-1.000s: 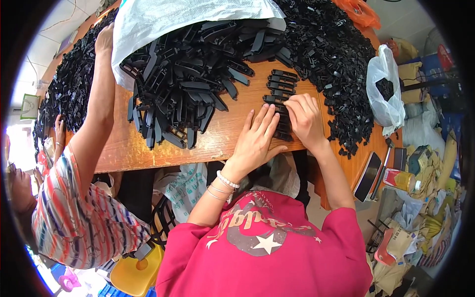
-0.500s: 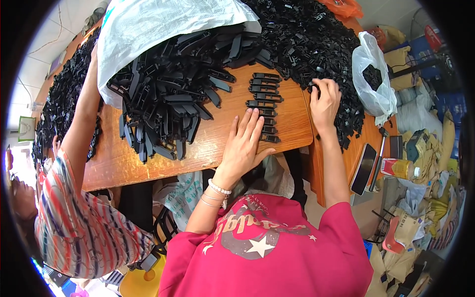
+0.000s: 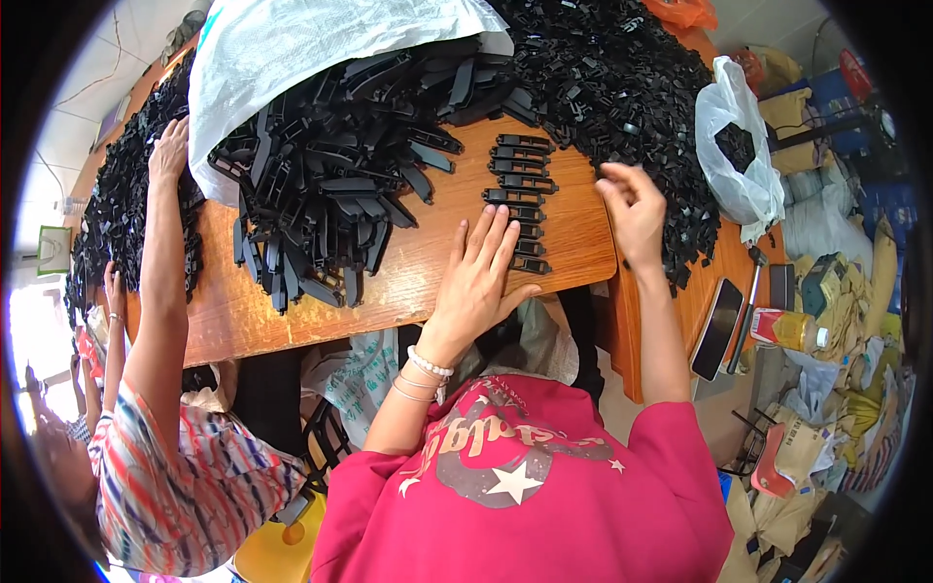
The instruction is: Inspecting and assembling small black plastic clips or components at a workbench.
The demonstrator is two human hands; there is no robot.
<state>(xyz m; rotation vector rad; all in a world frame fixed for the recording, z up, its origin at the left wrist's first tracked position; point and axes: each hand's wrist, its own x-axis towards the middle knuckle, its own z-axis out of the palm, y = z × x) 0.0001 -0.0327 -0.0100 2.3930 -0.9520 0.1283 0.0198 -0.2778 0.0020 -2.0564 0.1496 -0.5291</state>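
A column of black plastic strips [image 3: 522, 182], each with an open slot, lies side by side on the wooden table in front of me. My left hand [image 3: 478, 277] rests flat with its fingers stretched out, the fingertips touching the lower strips of that column. To the right of the column, my right hand [image 3: 637, 216] hovers by the table's corner with thumb and fingers curled into a pinch. Whatever is between those fingertips is too small to make out. Behind that hand spreads a heap of small black plastic clips [image 3: 612, 78].
Longer black parts [image 3: 335, 185] spill from a white woven sack [image 3: 340, 49]. At right are a clear plastic bag [image 3: 743, 209], a phone [image 3: 717, 330], a hammer [image 3: 746, 311] and a bottle [image 3: 787, 330]. A co-worker's hand [image 3: 169, 151] reaches over the left-hand pile.
My right hand has drawn back from the clip heap and shifted slightly left toward the column. My left hand stays on the strips. The co-worker's hand has emerged from behind the sack.
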